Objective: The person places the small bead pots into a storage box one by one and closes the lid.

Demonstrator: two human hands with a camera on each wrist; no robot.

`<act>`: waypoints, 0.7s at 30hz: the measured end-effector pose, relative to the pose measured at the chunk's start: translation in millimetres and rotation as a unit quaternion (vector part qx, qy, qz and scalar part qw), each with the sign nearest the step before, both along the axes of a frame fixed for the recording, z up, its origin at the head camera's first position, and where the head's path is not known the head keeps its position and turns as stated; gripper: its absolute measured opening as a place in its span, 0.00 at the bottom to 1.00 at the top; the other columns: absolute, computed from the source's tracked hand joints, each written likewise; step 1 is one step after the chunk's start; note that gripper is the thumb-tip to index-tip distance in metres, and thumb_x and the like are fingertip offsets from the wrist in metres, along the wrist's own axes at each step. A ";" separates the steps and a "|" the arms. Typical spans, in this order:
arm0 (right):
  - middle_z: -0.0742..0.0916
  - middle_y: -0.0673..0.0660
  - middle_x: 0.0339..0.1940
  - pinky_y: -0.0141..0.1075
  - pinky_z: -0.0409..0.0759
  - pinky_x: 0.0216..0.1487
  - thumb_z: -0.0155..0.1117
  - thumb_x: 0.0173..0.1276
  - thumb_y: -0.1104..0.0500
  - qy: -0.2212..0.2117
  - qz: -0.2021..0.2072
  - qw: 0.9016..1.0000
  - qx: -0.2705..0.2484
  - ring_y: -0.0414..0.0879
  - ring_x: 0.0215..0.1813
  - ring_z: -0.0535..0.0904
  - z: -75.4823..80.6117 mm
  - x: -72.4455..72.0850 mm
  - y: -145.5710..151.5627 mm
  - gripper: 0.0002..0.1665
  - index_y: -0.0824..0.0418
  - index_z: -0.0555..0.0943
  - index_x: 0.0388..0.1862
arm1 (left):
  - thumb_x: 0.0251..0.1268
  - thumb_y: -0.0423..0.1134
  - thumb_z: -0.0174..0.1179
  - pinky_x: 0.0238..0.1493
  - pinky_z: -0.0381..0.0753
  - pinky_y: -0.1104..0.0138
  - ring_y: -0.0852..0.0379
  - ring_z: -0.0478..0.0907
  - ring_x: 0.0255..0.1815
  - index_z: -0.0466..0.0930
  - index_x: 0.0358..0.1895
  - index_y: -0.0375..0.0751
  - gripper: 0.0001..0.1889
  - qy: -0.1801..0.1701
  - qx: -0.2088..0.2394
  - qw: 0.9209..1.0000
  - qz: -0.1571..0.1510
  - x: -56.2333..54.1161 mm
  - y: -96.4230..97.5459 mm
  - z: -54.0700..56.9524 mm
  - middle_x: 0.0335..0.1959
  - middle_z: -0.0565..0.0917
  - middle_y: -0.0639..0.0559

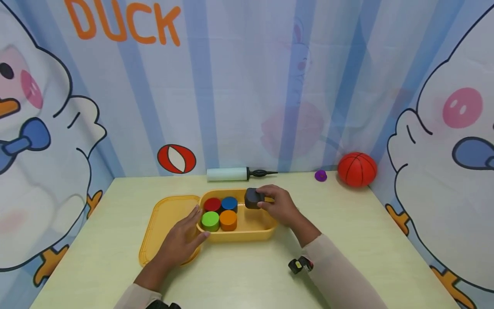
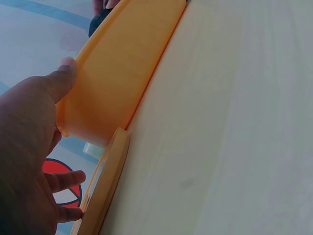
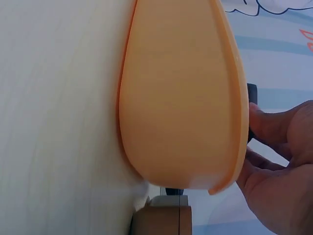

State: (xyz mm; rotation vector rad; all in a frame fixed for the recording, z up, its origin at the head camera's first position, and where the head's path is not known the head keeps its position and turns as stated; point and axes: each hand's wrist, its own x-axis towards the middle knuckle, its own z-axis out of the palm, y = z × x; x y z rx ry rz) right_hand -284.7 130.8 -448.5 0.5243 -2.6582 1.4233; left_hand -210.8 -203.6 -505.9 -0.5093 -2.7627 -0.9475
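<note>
My left hand (image 1: pixel 181 240) rests on the left end of a yellow plastic box (image 1: pixel 247 235). Its thumb touches the front rim, with the fingers extended along the left side. Inside the box's left half stand red (image 1: pixel 212 205), blue (image 1: pixel 229 204), green (image 1: pixel 210 221) and orange (image 1: pixel 228 220) round blocks. Over the box's back middle, my right hand (image 1: pixel 279 205) pinches a dark grey block (image 1: pixel 253 198) between thumb and fingers. In the right wrist view, the box wall hides most of that block (image 3: pixel 252 93).
A yellow lid (image 1: pixel 154 231) lies left of the box, partly under the left hand. Along the back are a hand pump (image 1: pixel 227 174), a small purple object (image 1: pixel 320 175) and a red ball (image 1: pixel 357 169). A brown-and-grey object (image 3: pixel 161 220), unclear in kind, shows in the right wrist view.
</note>
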 end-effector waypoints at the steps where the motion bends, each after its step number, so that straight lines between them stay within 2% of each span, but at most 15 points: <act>1: 0.86 0.66 0.71 0.57 0.85 0.72 0.74 0.73 0.69 0.001 0.000 1.000 0.003 0.65 0.71 0.85 -0.8 0.0 -2.1 0.24 0.67 0.86 0.67 | 0.81 0.57 0.63 0.82 0.66 0.31 0.32 0.64 0.87 0.62 0.87 0.43 0.40 -0.001 0.000 1.000 0.000 0.1 0.1 0.8 0.90 0.59 0.47; 6: 0.87 0.66 0.69 0.60 0.84 0.72 0.74 0.73 0.69 -0.013 -0.004 1.000 0.015 0.66 0.68 0.87 -1.5 1.9 -12.1 0.23 0.67 0.87 0.66 | 0.81 0.58 0.63 0.82 0.65 0.31 0.32 0.63 0.87 0.62 0.87 0.43 0.40 -0.006 0.000 1.000 0.000 0.6 0.4 1.9 0.90 0.59 0.46; 11: 0.87 0.66 0.69 0.58 0.84 0.72 0.75 0.72 0.68 -0.043 -0.025 0.999 0.019 0.64 0.68 0.87 0.2 1.5 -19.8 0.23 0.66 0.88 0.65 | 0.81 0.57 0.63 0.82 0.65 0.31 0.32 0.63 0.87 0.62 0.87 0.43 0.40 -0.006 0.004 1.000 -0.001 1.2 1.2 2.2 0.90 0.59 0.46; 16: 0.87 0.66 0.70 0.55 0.84 0.73 0.75 0.73 0.68 -0.081 -0.050 0.995 0.023 0.63 0.69 0.87 -0.3 -2.4 -26.6 0.23 0.65 0.88 0.65 | 0.81 0.57 0.63 0.82 0.66 0.31 0.32 0.63 0.87 0.62 0.87 0.43 0.40 -0.004 0.003 1.000 0.000 1.7 1.8 3.5 0.90 0.59 0.46; 21: 0.89 0.65 0.66 0.54 0.84 0.73 0.78 0.71 0.67 -0.099 -0.062 0.992 0.042 0.61 0.67 0.87 -4.0 -7.8 -32.7 0.23 0.64 0.88 0.64 | 0.81 0.57 0.63 0.82 0.66 0.31 0.31 0.63 0.87 0.63 0.86 0.43 0.40 -0.003 0.003 1.000 -0.001 1.8 1.7 3.6 0.90 0.59 0.46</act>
